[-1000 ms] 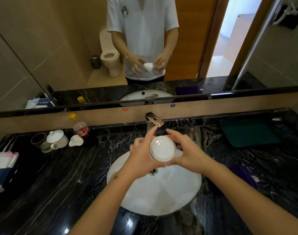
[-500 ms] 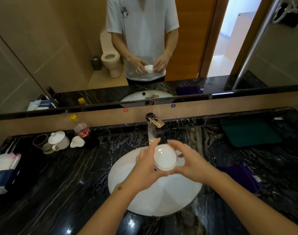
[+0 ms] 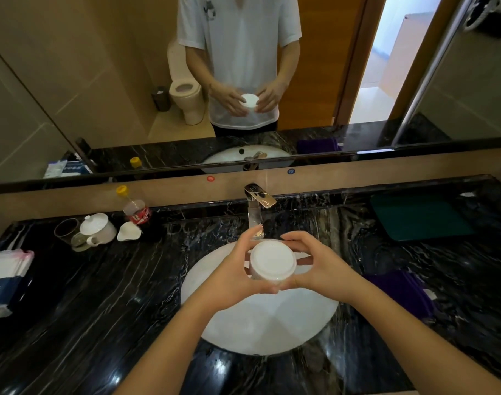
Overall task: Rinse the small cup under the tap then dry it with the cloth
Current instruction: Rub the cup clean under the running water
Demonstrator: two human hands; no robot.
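— What can't you make out near the hands?
— The small cup (image 3: 272, 261) hides its own mouth or base; only one flat round end faces the camera, its axis pointing up at us.
— Who grips it?
— The left hand (image 3: 234, 276) and right hand (image 3: 319, 267) clasp its sides, above the sink (image 3: 260, 329), just before the tap (image 3: 258, 205).
— Is water running?
— Cannot tell.

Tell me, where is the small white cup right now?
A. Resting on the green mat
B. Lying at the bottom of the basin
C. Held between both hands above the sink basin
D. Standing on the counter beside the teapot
C: the small cup is gripped between the left hand and the right hand, raised over the white sink basin just in front of the tap.
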